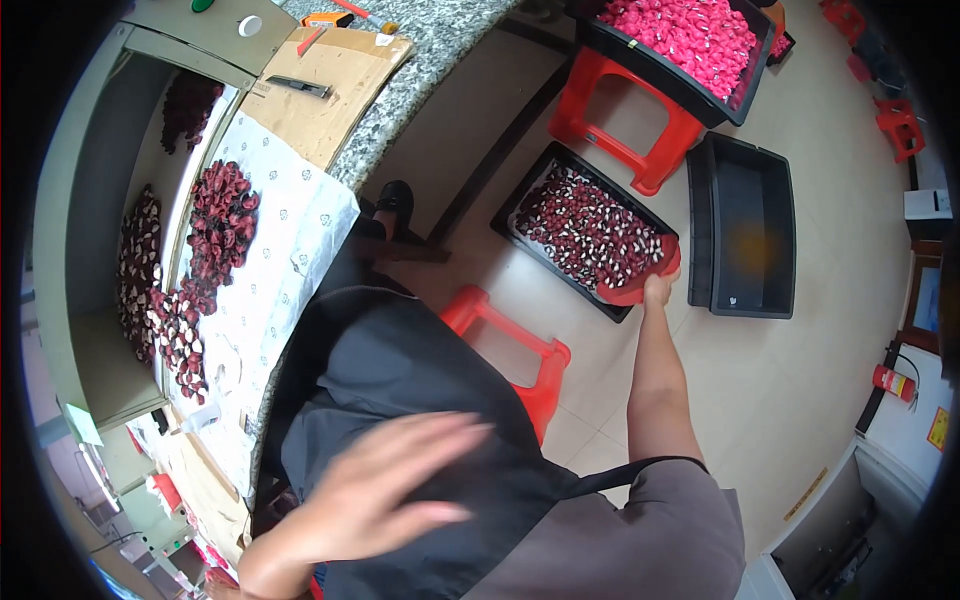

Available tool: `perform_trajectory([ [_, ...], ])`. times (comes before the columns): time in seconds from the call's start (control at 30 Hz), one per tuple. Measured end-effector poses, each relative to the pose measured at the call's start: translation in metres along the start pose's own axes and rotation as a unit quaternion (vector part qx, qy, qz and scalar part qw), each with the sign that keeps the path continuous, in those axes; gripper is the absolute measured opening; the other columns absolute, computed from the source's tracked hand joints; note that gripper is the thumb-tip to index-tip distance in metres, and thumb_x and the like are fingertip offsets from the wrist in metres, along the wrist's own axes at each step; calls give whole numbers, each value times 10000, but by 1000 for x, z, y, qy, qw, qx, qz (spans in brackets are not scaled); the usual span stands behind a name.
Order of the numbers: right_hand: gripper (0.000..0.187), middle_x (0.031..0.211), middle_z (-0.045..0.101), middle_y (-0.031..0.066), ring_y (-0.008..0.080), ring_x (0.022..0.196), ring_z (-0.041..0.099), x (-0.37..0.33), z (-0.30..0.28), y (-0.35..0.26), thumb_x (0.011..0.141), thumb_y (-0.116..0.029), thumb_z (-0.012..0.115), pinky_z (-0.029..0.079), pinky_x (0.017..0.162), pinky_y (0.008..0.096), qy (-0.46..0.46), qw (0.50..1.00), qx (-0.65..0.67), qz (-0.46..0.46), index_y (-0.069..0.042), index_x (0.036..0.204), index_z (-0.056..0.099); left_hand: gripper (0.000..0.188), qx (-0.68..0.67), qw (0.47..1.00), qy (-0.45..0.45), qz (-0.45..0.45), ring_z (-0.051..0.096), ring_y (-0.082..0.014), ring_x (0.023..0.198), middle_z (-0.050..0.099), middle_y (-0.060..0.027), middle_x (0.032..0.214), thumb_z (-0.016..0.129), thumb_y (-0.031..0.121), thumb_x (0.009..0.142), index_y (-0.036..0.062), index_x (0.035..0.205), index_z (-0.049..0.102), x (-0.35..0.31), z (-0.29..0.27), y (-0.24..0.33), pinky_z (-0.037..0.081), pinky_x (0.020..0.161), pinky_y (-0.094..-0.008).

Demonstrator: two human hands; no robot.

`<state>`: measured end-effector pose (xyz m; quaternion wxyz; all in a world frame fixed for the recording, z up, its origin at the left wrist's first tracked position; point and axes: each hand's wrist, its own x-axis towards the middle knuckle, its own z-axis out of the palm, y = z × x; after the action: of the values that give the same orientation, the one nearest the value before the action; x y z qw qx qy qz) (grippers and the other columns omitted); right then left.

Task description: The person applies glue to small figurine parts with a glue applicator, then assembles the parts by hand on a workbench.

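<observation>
My right arm reaches out to a black tray on the floor, filled with a layer of small dark red and white pieces. My right hand is closed on the edge of a shallow red plastic dish at the tray's near right end. Part of the dish is hidden by the pieces and the hand. In front of my dark apron, my left hand hangs in the air, slightly blurred, with fingers stretched out and nothing in it.
On the left, a white patterned sheet bears dark red pieces beside an open cabinet. A utility knife lies on cardboard. A red stool carries a tray of pink pieces; another black tray stands right.
</observation>
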<state>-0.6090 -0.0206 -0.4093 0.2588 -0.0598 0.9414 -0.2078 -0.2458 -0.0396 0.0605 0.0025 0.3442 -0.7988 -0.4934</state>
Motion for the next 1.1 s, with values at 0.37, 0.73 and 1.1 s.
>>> perform_trajectory([
  [0.37,531,1000,460,201,354,787,558,-62,-32,-83,772,-46,387,462,654,437,115,938,-217,-244,-186,1246,192,261,-39,990,-103,86,547,-338,632,544,-167,623,490,48,668,-15,920,463,76,93,30,423,579,-422],
  [0.73,583,1183,366,191,298,1069,407,-134,-64,-47,648,81,371,314,911,357,145,883,277,-349,-48,1209,277,287,-83,835,-226,495,504,-234,979,554,-135,1023,558,294,764,73,941,598,-42,79,156,356,868,-304],
  [1.1,498,1081,438,161,274,972,459,-412,-206,-149,634,-94,447,391,839,409,-214,683,621,-318,17,1115,382,862,18,812,556,177,190,-328,1208,193,-197,1303,645,397,650,26,1279,188,-200,-42,-38,167,968,-421],
])
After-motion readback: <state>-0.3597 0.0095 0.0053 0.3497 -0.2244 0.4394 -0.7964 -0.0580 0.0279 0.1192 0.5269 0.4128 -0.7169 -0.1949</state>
